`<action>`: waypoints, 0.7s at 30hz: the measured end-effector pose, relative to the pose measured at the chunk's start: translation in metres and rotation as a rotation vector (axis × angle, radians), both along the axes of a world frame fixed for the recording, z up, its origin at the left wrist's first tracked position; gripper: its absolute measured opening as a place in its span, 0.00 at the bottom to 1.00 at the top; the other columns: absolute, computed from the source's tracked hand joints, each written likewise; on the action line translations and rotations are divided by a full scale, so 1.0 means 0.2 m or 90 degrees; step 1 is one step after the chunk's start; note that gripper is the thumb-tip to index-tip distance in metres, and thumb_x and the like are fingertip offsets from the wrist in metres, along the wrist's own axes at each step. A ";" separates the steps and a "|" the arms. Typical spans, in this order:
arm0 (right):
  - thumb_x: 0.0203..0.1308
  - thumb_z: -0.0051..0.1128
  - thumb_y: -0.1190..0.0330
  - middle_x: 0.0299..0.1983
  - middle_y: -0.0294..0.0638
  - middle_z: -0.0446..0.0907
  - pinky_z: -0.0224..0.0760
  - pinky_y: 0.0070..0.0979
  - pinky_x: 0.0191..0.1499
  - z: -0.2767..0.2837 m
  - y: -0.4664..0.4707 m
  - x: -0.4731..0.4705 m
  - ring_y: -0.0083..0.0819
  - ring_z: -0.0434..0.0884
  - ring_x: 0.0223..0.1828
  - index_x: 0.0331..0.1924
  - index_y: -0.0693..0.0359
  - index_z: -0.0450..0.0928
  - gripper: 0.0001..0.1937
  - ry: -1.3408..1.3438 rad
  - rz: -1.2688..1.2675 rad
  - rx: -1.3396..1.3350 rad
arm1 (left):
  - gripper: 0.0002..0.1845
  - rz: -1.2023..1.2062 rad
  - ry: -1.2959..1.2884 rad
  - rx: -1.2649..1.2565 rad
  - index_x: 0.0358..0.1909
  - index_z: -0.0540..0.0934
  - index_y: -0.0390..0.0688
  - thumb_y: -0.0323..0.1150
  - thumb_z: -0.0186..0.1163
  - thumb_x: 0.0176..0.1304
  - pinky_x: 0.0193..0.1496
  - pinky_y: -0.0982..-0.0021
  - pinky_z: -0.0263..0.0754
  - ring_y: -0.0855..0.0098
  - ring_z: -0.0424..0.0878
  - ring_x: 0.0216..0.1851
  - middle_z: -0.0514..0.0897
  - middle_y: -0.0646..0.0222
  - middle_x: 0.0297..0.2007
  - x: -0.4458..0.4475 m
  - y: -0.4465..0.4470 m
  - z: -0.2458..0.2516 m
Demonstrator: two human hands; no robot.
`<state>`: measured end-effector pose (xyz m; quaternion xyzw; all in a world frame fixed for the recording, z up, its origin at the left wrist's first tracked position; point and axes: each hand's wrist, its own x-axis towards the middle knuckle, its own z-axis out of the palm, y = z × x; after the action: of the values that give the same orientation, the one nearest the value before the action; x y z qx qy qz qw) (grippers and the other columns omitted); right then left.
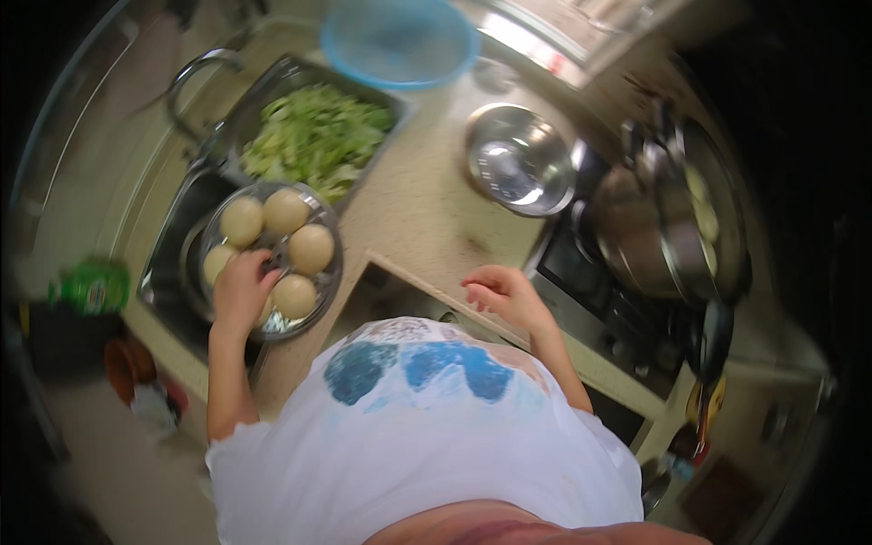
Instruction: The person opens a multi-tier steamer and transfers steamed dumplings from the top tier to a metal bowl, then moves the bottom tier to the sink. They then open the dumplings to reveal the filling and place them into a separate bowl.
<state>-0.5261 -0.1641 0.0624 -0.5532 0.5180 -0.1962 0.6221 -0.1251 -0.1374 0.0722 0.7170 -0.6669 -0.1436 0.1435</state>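
A round metal steamer tray (330, 204) sits over the near basin of the sink, with several pale round buns (311, 249) arranged in a ring on it. My left hand (240, 293) reaches over the tray's left side, fingers bent beside a bun and partly covering it. Whether those fingers grip anything is hidden. Above the counter's front edge, my right hand (504, 294) hovers with loosely curled fingers and holds nothing. A shiny steel bowl (520, 160) stands on the counter beyond it.
Chopped leafy greens (320, 136) fill the far sink basin, beside a curved faucet (197, 75). A blue plastic basin (402, 41) is at the back. Right, a large steel pot (630, 225) stands on the stove (579, 272). A green bottle (92, 286) is at far left.
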 end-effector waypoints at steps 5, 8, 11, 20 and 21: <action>0.60 0.56 0.71 0.28 0.39 0.81 0.72 0.19 0.30 -0.02 0.06 -0.10 0.21 0.78 0.26 0.41 0.70 0.78 0.10 -0.029 -0.033 -0.028 | 0.15 -0.032 0.076 -0.019 0.42 0.79 0.41 0.30 0.65 0.52 0.35 0.64 0.68 0.61 0.74 0.30 0.76 0.63 0.26 -0.16 -0.03 0.09; 0.61 0.55 0.70 0.28 0.36 0.80 0.71 0.17 0.30 -0.04 0.12 -0.21 0.19 0.77 0.27 0.42 0.68 0.78 0.10 -0.013 -0.047 -0.031 | 0.16 -0.096 0.132 -0.035 0.44 0.79 0.40 0.28 0.66 0.51 0.35 0.65 0.69 0.62 0.74 0.30 0.76 0.63 0.26 -0.27 -0.08 0.08; 0.60 0.56 0.70 0.27 0.38 0.81 0.72 0.19 0.30 -0.07 0.19 -0.36 0.21 0.78 0.25 0.41 0.68 0.78 0.10 0.002 -0.122 -0.013 | 0.17 -0.119 0.165 0.033 0.44 0.79 0.40 0.29 0.66 0.50 0.36 0.65 0.69 0.63 0.75 0.30 0.77 0.63 0.26 -0.43 -0.14 0.04; 0.62 0.55 0.70 0.31 0.32 0.80 0.70 0.14 0.32 0.13 0.52 -0.92 0.15 0.76 0.30 0.46 0.63 0.78 0.10 -0.099 -0.269 -0.075 | 0.18 -0.384 0.115 0.037 0.44 0.78 0.40 0.29 0.67 0.50 0.38 0.68 0.72 0.66 0.77 0.33 0.79 0.64 0.29 -0.88 -0.32 0.05; 0.62 0.55 0.69 0.31 0.32 0.80 0.69 0.13 0.32 0.19 0.56 -1.00 0.15 0.76 0.30 0.45 0.63 0.78 0.10 -0.075 -0.324 -0.089 | 0.18 -0.398 0.114 0.032 0.44 0.78 0.40 0.29 0.67 0.50 0.39 0.67 0.72 0.65 0.77 0.34 0.79 0.64 0.29 -0.92 -0.33 0.07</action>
<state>-0.7268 -0.0513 0.1001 -0.4342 0.5885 -0.4134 0.5424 -0.3098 -0.2043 0.0858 0.4653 -0.8358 -0.2596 0.1323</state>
